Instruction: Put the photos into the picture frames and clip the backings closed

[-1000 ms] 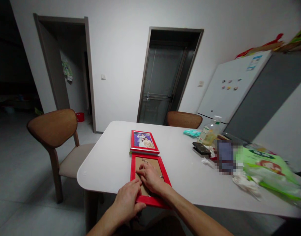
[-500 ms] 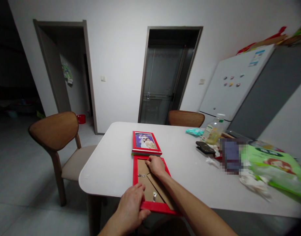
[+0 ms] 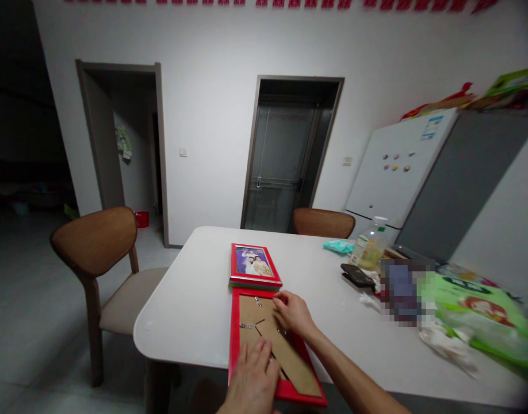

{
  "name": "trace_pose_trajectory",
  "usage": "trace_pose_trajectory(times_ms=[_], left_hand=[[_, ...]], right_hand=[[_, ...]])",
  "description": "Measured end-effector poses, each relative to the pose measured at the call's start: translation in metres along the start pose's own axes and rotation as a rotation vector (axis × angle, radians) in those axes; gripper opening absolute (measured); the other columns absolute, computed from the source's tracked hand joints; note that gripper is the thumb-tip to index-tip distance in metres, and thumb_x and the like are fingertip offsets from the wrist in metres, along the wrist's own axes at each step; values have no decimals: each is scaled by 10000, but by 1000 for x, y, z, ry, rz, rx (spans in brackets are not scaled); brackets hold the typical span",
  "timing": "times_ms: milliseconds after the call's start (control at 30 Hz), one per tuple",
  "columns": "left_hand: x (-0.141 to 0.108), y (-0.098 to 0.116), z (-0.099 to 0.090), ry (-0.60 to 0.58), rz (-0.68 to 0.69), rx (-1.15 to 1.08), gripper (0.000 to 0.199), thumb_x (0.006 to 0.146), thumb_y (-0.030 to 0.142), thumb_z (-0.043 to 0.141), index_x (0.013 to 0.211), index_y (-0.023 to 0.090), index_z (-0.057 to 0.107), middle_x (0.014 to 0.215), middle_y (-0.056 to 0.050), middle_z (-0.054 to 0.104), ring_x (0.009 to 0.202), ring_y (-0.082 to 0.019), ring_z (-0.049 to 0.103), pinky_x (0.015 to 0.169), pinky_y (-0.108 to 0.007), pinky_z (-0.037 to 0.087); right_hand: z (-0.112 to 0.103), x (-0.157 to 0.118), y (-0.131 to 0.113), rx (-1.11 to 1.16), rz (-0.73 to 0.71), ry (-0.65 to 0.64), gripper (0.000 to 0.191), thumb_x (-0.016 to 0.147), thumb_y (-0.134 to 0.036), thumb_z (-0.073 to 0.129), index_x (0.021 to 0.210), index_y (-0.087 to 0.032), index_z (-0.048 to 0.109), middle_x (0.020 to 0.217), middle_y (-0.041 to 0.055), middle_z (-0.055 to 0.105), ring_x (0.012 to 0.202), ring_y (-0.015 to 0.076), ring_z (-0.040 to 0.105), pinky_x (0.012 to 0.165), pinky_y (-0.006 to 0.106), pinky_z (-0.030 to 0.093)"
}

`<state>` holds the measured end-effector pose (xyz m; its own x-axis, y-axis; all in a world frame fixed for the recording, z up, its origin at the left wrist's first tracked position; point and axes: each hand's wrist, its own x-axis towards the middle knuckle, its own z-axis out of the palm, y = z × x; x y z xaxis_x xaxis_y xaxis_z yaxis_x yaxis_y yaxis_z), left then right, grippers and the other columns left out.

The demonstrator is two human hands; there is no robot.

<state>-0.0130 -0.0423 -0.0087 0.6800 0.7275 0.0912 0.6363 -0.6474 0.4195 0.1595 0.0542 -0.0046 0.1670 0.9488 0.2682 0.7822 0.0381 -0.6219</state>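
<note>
A red picture frame (image 3: 234,322) lies face down at the table's near edge, its brown backing board (image 3: 268,313) facing up. Small metal clips (image 3: 245,326) sit along the backing, and a brown stand flap (image 3: 296,362) runs diagonally across it. My left hand (image 3: 253,376) rests on the lower left of the backing with fingers stretched out. At the upper right inner edge, my right hand (image 3: 293,313) has its fingers drawn together; whatever is between them is hidden. Just beyond lies a second red picture frame (image 3: 233,261), face up, showing a photo of people.
On the right of the white table (image 3: 182,299) are a black wallet-like item (image 3: 358,276), a plastic bottle (image 3: 370,247), a teal packet (image 3: 339,247), crumpled tissues (image 3: 445,345) and a green tissue pack (image 3: 475,305). Wooden chairs stand left (image 3: 95,241) and behind (image 3: 324,222).
My right hand has moved from the top middle of the backing to its upper right edge. My left hand has shifted from the frame's left rim onto the backing. The view has tilted up.
</note>
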Motion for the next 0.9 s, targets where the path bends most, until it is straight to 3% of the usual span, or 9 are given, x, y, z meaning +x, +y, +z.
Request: trace_pose_trajectory(times_ms=[133, 267, 333, 433, 500, 567, 667, 767, 900], left_hand=[[13, 14, 12, -16, -6, 3, 367, 737, 177, 444, 1090, 92, 491, 1287, -160, 368, 1215, -251, 270, 994, -465, 193], [8, 21, 3, 154, 51, -145, 518, 606, 106, 487, 1121, 80, 442, 1281, -155, 383, 1196, -259, 305, 988, -433, 247], [7, 30, -8, 329, 71, -313, 462, 598, 89, 474, 1059, 120, 468, 1272, -131, 401, 1177, -245, 337, 978, -412, 273], [13, 51, -21, 574, 41, -703, 234, 701, 158, 452, 933, 173, 482, 1230, -102, 446, 1114, -219, 418, 916, -353, 354], [21, 63, -24, 638, 19, -939, 174, 741, 240, 463, 905, 185, 473, 1148, -92, 513, 1042, -218, 483, 856, -320, 401], [29, 71, -25, 641, 12, -1093, 187, 738, 279, 488, 898, 185, 463, 1024, -82, 579, 950, -213, 539, 812, -308, 423], [43, 72, -27, 639, 34, -1301, 361, 683, 251, 548, 999, 190, 384, 970, -71, 596, 888, -198, 567, 791, -307, 437], [59, 65, -24, 577, 59, -1460, 594, 623, 192, 583, 1122, 204, 261, 1054, -79, 567, 922, -196, 560, 789, -307, 443], [80, 56, 3, 355, -26, -1230, 573, 604, 119, 559, 1126, 154, 325, 977, -76, 620, 847, -181, 589, 740, -271, 451]], right_hand=[[-21, -24, 24, 160, 77, 4, 276, 688, -330, 430, 804, -156, 609, 821, 60, 657, 733, 162, 589, 651, 247, 424], [-36, -54, 34, 734, 390, 67, 326, 655, -404, 502, 852, -159, 589, 817, 62, 655, 705, 170, 602, 602, 265, 455], [-36, -71, 26, 1006, 459, 11, 340, 654, -417, 526, 869, -160, 586, 784, 57, 660, 692, 168, 609, 608, 269, 465], [-27, -92, 4, 1289, 457, -181, 347, 679, -422, 533, 913, -169, 576, 759, 55, 666, 704, 175, 619, 614, 287, 479], [-20, -99, -7, 1424, 444, -164, 323, 690, -417, 532, 901, -176, 573, 767, 48, 669, 729, 181, 621, 634, 295, 488], [-20, -100, -9, 1507, 412, -20, 276, 671, -376, 566, 871, -186, 572, 783, 27, 672, 758, 177, 620, 673, 290, 490], [-42, -91, 7, 1479, 358, 184, 314, 612, -293, 627, 907, -207, 560, 784, -9, 674, 755, 176, 622, 700, 293, 491], [-79, -76, 40, 1280, 393, 236, 378, 592, -277, 626, 955, -195, 561, 688, -5, 675, 654, 198, 630, 628, 324, 500], [-120, -53, 89, 781, 504, 176, 330, 638, -291, 551, 943, -178, 603, 606, 23, 669, 562, 204, 622, 543, 313, 483]])
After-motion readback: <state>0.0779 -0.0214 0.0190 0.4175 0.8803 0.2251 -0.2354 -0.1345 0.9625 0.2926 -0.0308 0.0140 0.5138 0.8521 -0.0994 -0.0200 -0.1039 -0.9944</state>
